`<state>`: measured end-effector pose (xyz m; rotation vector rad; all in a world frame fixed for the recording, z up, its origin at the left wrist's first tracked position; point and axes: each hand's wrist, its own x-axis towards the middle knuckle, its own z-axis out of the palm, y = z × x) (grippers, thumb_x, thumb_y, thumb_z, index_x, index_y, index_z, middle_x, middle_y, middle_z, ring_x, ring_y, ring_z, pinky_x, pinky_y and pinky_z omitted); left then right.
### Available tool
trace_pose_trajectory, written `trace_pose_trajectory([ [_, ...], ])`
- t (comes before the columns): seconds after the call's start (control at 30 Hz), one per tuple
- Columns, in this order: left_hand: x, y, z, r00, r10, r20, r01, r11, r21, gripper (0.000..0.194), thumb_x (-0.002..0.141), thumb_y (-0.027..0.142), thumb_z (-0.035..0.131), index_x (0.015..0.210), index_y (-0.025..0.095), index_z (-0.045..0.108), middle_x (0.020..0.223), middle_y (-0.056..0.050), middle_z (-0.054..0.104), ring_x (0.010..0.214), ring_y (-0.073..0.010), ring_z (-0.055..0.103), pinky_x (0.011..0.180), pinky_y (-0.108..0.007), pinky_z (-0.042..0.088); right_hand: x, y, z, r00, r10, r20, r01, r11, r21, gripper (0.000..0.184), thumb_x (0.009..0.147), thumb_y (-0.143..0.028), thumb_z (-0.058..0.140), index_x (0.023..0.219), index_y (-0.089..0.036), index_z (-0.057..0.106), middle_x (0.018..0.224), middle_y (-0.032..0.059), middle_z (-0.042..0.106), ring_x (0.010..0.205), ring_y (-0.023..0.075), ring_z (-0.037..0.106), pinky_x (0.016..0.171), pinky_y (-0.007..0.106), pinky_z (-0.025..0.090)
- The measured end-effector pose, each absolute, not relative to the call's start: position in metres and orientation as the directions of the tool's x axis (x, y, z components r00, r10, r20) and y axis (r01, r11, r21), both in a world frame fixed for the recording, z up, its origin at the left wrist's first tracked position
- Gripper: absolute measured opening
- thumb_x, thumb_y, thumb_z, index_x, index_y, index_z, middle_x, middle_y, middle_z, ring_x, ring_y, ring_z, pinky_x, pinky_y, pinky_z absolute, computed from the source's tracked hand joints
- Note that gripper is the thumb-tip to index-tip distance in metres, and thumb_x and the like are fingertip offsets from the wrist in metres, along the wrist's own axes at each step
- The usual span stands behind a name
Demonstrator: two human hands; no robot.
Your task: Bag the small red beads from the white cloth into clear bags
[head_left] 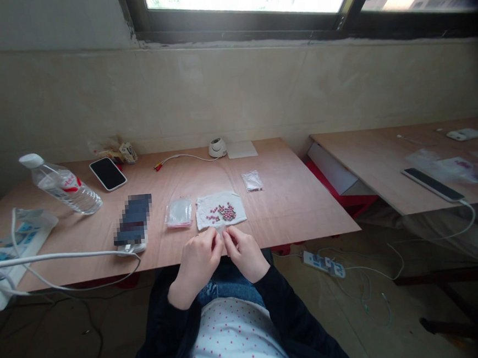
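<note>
My left hand (203, 255) and my right hand (244, 250) meet at the table's front edge, fingertips pinched close together. Between them shows a bit of thin clear plastic (221, 231), seemingly a small bag; the fingers hide most of it. Just beyond my fingertips lies a white cloth (200, 204), with many small red and dark pieces (226, 211) heaped on it, too small to name. Left of the cloth is a stack of clear plastic bags (178, 213) with pinkish edges. Farther back to the right rests a small filled plastic bag (252, 180).
On the left stand a tilted-looking water bottle (68, 184), a phone (108, 174), another phone-like device (133, 219) and a power strip (6, 269) with cables. A white dome camera (217, 147) sits at the back. Another table (370, 168) is at the right, across a gap.
</note>
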<state>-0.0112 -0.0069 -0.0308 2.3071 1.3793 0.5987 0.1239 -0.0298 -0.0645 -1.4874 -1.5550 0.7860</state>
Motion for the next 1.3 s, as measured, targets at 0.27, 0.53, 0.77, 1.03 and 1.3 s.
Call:
trace_pose_trajectory([
  [0.27, -0.016, -0.004, -0.034, 0.351, 0.914, 0.204, 0.801, -0.406, 0.440, 0.022, 0.087, 0.029, 0.040, 0.070, 0.018, 0.050, 0.064, -0.001, 0.056, 0.058, -0.0143, 0.052, 0.053, -0.024, 0.029, 0.124, -0.032, -0.067, 0.201, 0.957, 0.208, 0.576, 0.056, -0.815, 0.012, 0.082, -0.030, 0.050, 0.079, -0.019, 0.056, 0.081, 0.0033, 0.056, 0.063, 0.0132, 0.054, 0.055, 0.023, 0.038],
  [0.53, -0.010, -0.006, -0.038, 0.441, 0.877, 0.188, 0.727, -0.473, 0.498, 0.020, 0.087, 0.026, 0.041, 0.071, 0.017, 0.050, 0.068, -0.003, 0.057, 0.063, -0.0153, 0.053, 0.058, -0.025, 0.035, 0.130, -0.028, -0.074, 0.004, 0.978, 0.209, 0.558, 0.171, -0.812, 0.017, 0.078, -0.025, 0.055, 0.092, -0.024, 0.065, 0.111, 0.0062, 0.051, 0.095, 0.0185, 0.057, 0.077, 0.028, 0.046],
  [0.77, -0.016, -0.006, -0.028, 0.512, 0.840, 0.179, 0.594, -0.497, 0.633, 0.015, 0.084, 0.023, 0.042, 0.086, 0.018, 0.057, 0.089, -0.005, 0.060, 0.087, -0.0192, 0.055, 0.077, -0.031, 0.042, 0.142, -0.022, -0.084, -0.130, 0.982, 0.135, 0.563, 0.185, -0.806, 0.040, 0.070, -0.027, 0.065, 0.110, -0.028, 0.060, 0.126, 0.0071, 0.043, 0.110, 0.0221, 0.049, 0.086, 0.034, 0.044],
  [1.03, -0.025, -0.005, -0.036, 0.653, 0.748, 0.122, 0.526, -0.563, 0.637, 0.067, 0.067, 0.014, 0.058, 0.130, 0.025, 0.037, 0.134, -0.006, 0.043, 0.125, -0.0242, 0.035, 0.104, -0.042, 0.024, 0.143, -0.015, -0.074, -0.277, 0.943, 0.187, 0.345, 0.279, -0.896, 0.039, 0.068, -0.028, 0.069, 0.107, -0.024, 0.062, 0.113, 0.0059, 0.054, 0.107, 0.0196, 0.051, 0.094, 0.034, 0.039],
  [1.3, -0.024, 0.000, -0.046, 0.539, 0.827, 0.157, 0.549, -0.487, 0.680, 0.063, 0.066, 0.034, 0.069, 0.123, 0.023, 0.045, 0.122, -0.008, 0.055, 0.113, -0.0258, 0.047, 0.099, -0.043, 0.029, 0.148, -0.010, -0.083, -0.195, 0.975, 0.104, 0.203, 0.143, -0.969, 0.033, 0.068, -0.036, 0.068, 0.096, -0.017, 0.066, 0.093, 0.0058, 0.059, 0.068, 0.0111, 0.056, 0.056, 0.023, 0.046],
])
